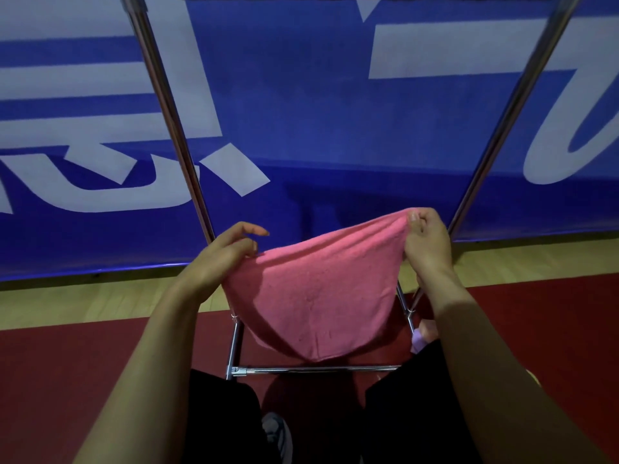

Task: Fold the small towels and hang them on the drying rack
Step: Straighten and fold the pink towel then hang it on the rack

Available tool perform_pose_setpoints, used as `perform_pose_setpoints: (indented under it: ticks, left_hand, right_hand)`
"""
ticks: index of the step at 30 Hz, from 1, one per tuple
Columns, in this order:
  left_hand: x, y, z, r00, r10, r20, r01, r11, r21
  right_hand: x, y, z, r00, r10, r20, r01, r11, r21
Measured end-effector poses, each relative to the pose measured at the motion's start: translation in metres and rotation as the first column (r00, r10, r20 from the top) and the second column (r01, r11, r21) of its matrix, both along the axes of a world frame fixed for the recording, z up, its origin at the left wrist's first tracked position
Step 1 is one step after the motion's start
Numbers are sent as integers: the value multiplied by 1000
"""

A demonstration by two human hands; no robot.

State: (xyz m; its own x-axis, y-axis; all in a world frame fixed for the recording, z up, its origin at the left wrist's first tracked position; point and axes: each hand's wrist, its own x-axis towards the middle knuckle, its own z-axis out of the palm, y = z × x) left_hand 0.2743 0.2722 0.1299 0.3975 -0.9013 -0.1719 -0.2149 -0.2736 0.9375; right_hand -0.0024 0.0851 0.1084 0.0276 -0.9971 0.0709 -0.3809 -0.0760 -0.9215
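2 hands (227, 251) (427, 241) pinch pink towel's (318, 296) upper corners; long edge crosswise, sagging down.

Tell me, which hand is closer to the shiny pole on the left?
Left. The left hand pinches the pink towel right beside the left pole, nearly overlapping it. The right hand pinches the towel's other corner, far across, near the right pole.

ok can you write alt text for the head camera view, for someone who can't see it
Seen from above, a person holds a pink towel stretched between both hands, the left hand and right hand each pinching a top corner so it sags in the middle. It hangs in front of a metal drying rack on a red floor, with a blue banner behind.
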Motion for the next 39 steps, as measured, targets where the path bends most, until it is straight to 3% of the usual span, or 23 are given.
perform_pose_setpoints:
  ticks: [3, 9, 16, 18, 22, 25, 28, 30, 35, 39]
  left_hand:
    - [0, -4, -1, 996, 77, -42, -77, 997, -5]
    - [2, -7, -9, 959, 74, 275, -103, 991, 90]
    - [6, -3, -12, 916, -13, 402, -38, 992, 121]
    - [7, -3, -14, 907, -18, 421, -37, 992, 122]
    - [9, -3, -13, 912, 172, 373, -181, 983, -10]
    - [9, -3, -11, 922, 179, 342, -178, 983, -34]
    - [9, -3, -14, 904, 60, 424, -79, 997, 26]
    - [12, -3, -20, 876, -94, 474, 26, 989, 149]
    - [16, -8, -39, 675, -553, 488, 245, 792, 559]
    - [11, -10, -36, 686, -623, 375, 255, 689, 678]
  right_hand:
    - [-3, -1, 0, 1000, -7, -6, 6, 1000, -26]
    - [-3, -1, -1, 1000, 11, -15, -12, 998, -65]
    - [-2, 1, 1, 999, 33, 20, -30, 995, -99]
    - [-2, 1, 2, 999, 43, 29, -39, 994, -105]
    - [-4, 0, 3, 999, 30, 21, -27, 992, -120]
    - [-5, 0, 3, 999, 46, 19, -43, 993, -110]
    - [-5, 1, 3, 998, 61, 20, -58, 991, -121]
    - [-6, 2, 4, 999, 49, 19, -46, 990, -134]
    - [-19, -6, 4, 1000, 1, 28, 2, 994, -107]
    - [-24, -6, 4, 999, -12, -33, 8, 992, -125]
